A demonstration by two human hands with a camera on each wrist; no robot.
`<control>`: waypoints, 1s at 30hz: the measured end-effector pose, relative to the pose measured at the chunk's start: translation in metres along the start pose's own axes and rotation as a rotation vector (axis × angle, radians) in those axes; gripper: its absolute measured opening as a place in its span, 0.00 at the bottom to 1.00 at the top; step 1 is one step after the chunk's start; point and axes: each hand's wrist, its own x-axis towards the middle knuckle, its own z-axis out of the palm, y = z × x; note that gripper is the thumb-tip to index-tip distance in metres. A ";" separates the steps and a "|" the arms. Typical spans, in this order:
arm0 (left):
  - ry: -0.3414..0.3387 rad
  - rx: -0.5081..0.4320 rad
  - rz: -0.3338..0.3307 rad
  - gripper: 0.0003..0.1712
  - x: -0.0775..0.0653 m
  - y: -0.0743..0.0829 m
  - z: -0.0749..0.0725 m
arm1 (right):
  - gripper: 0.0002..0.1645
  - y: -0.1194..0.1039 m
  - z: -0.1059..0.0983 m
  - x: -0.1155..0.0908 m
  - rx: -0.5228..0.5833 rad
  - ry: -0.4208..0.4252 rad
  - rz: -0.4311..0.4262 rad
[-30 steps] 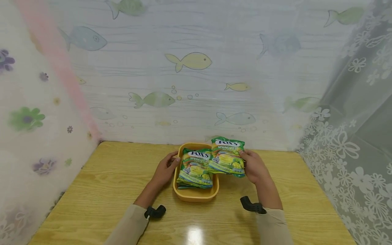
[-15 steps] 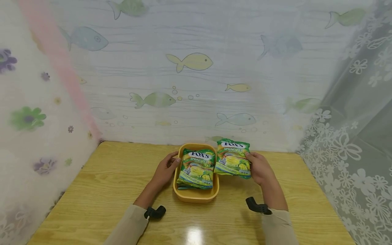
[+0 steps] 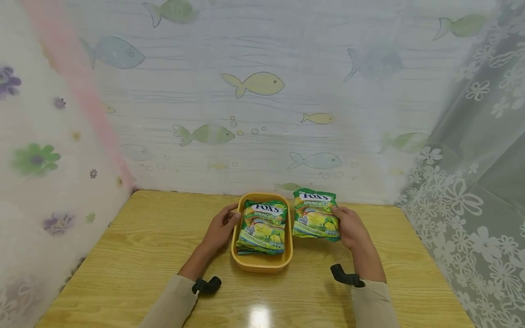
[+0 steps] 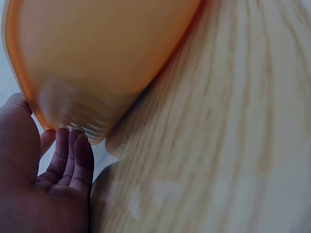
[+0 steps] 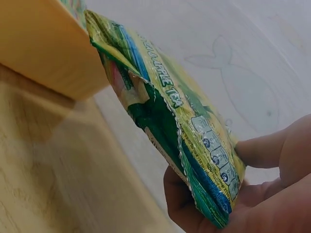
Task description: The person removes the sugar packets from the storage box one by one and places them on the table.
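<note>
My right hand [image 3: 349, 226] pinches a green and yellow Fox's Spring Tea candy bag [image 3: 316, 216] by its right side, thumb on the front face. The right wrist view shows the bag [image 5: 170, 111] tilted, with curled fingers [image 5: 182, 199] behind it. Just left of it stands a yellow plastic tub [image 3: 262, 265] with more of the same candy bags [image 3: 262, 228] stacked inside. My left hand [image 3: 220, 228] holds the tub's left side, thumb at the rim. In the left wrist view, the fingertips [image 4: 82, 138] meet the tub's outer wall [image 4: 112, 53].
The tub stands on a wood-grain table [image 3: 164, 237]. Behind the table's back edge hangs a pale fish-print sheet [image 3: 262, 136]. Flower-patterned coverings [image 3: 37, 159] border the table on the left, and a lacy curtain [image 3: 471, 191] on the right.
My right hand has moved the candy bag rightward, from overlapping the tub to beside it, and slightly lower in view. The left hand and the tub have stayed put.
</note>
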 end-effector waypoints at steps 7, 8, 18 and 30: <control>0.030 0.017 -0.017 0.29 -0.003 0.002 -0.001 | 0.36 0.014 0.000 0.010 -0.027 0.043 0.034; 0.030 0.012 -0.015 0.29 -0.003 -0.001 -0.001 | 0.37 0.016 0.000 0.011 -0.035 0.045 0.035; 0.002 -0.004 -0.014 0.29 -0.002 -0.001 -0.002 | 0.37 0.029 0.003 0.021 -0.019 0.078 0.043; 0.007 -0.007 -0.017 0.29 -0.001 0.001 0.001 | 0.32 0.037 0.003 0.030 -0.085 0.133 0.049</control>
